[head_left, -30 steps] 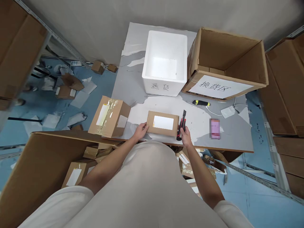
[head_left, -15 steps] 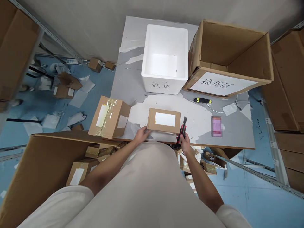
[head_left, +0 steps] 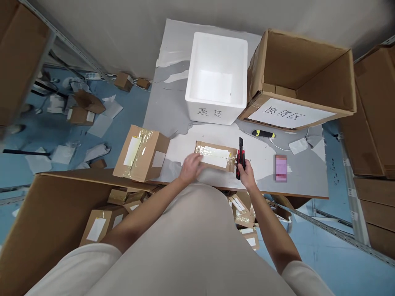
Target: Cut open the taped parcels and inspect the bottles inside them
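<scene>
A small cardboard box (head_left: 216,163) lies near the table's front edge, its clear-taped face with a white label towards me. My left hand (head_left: 190,167) is at the box's left front corner, fingers apart and slightly blurred; whether they touch the cardboard I cannot tell. In my right hand (head_left: 247,174) is a red and black utility knife (head_left: 240,158), upright beside the box's right end with its dark blade pointing away from me. A larger taped carton (head_left: 142,153) stands to the left.
A white foam box (head_left: 216,112) and a large open carton (head_left: 308,117) with handwritten labels stand at the back. A black and yellow tool (head_left: 263,134) and a blurred-out pink item (head_left: 280,168) lie on the right. Below the table edge (head_left: 296,195) are several boxes.
The small box has been turned over, so a taped face now shows. My left hand has moved up and right over its corner. The knife has risen a little and stands more upright.
</scene>
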Action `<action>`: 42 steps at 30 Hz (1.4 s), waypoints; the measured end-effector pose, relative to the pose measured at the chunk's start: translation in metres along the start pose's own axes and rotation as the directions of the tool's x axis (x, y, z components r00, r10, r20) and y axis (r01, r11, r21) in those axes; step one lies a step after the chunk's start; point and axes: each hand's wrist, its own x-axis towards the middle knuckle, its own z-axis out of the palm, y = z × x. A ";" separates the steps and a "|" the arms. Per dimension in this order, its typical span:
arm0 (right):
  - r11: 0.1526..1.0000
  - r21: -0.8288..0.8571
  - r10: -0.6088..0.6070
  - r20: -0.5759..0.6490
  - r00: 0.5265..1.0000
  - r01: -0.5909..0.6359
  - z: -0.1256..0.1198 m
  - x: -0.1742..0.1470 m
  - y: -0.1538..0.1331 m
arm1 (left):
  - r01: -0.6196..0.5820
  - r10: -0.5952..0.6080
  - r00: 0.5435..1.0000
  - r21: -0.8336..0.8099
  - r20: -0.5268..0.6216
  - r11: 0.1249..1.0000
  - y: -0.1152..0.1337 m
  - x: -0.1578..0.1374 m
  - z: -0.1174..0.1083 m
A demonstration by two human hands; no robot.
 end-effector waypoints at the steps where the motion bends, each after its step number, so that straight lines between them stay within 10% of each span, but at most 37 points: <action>1: 0.997 -0.078 -0.020 -0.001 1.000 0.020 -0.004 0.000 -0.008 | -0.111 0.111 0.992 -0.002 0.061 0.994 0.001 -0.003 0.004; 4: 0.924 -0.316 -0.165 0.182 0.969 0.217 -0.010 0.006 -0.045 | -0.241 0.239 0.960 -0.007 0.146 0.971 -0.001 -0.005 0.014; 8: 0.620 -0.553 -0.131 0.627 0.768 0.557 0.001 0.026 -0.098 | -0.221 0.220 0.965 -0.006 0.144 0.975 -0.006 -0.001 0.019; 15: 0.306 -0.647 0.038 0.741 0.671 0.698 0.020 0.050 -0.126 | -0.148 0.161 0.973 -0.090 0.163 0.985 -0.008 0.002 0.021; 42: 0.310 -0.723 0.154 0.679 0.718 0.618 -0.006 0.032 -0.111 | -0.089 0.092 0.966 -0.026 0.241 0.996 -0.012 -0.002 0.023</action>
